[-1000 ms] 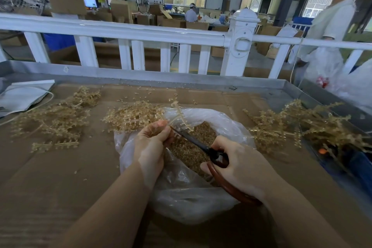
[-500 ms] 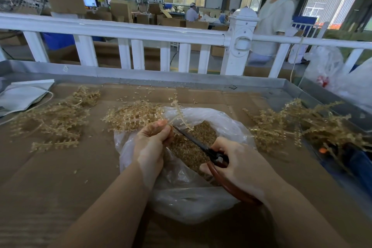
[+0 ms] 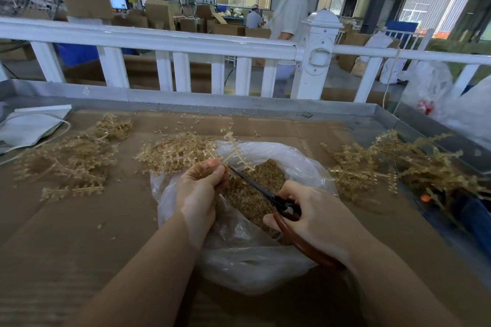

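My left hand (image 3: 198,188) pinches a tan plastic sprue branch (image 3: 235,152) that sticks up over an open clear plastic bag (image 3: 239,255). The bag lies in the middle of the table and holds a heap of small tan cut pieces (image 3: 255,191). My right hand (image 3: 316,218) grips scissors (image 3: 265,192) with dark blades and brown handles. The blade tips reach the branch just beside my left fingers.
Piles of tan sprue branches lie at the left (image 3: 71,156), behind the bag (image 3: 175,152) and at the right (image 3: 398,167) on the cardboard-covered table (image 3: 79,233). A metal rim (image 3: 239,102) and white railing (image 3: 159,40) bound the far side. A person (image 3: 288,16) stands beyond it.
The person beyond the railing has walked from right to left. My hands and the scissors have stayed almost in place over the bag.
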The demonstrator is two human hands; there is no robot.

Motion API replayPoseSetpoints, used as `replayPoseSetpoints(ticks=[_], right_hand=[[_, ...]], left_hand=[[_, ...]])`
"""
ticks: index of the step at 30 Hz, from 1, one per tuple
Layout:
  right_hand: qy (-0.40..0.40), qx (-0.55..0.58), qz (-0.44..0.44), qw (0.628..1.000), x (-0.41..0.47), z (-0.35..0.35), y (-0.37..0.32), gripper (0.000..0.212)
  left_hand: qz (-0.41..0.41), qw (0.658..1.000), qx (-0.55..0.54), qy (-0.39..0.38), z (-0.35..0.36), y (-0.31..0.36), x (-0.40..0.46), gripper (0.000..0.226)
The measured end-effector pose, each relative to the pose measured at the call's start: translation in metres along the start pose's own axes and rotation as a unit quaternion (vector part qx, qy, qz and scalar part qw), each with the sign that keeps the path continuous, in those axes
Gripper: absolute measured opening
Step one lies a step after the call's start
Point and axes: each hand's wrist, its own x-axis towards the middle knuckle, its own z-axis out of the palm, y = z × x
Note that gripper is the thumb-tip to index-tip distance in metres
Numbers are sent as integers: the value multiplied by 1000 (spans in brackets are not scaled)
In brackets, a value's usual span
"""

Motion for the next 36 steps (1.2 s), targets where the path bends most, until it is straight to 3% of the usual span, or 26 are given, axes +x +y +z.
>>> replayPoseSetpoints(ticks=[23,29,36], right_hand=[[-2,-47,-7,999,1,9,-2,32],[-2,39,30,999,1,9,-1,30],[2,43,35,998,0,12,0,30]], left_hand=[[-21,1000,-3,0,-2,2,0,18],[-22,999,-19,-13,-4,1,3,19],[-29,999,-32,-29,-5,1,3,19]])
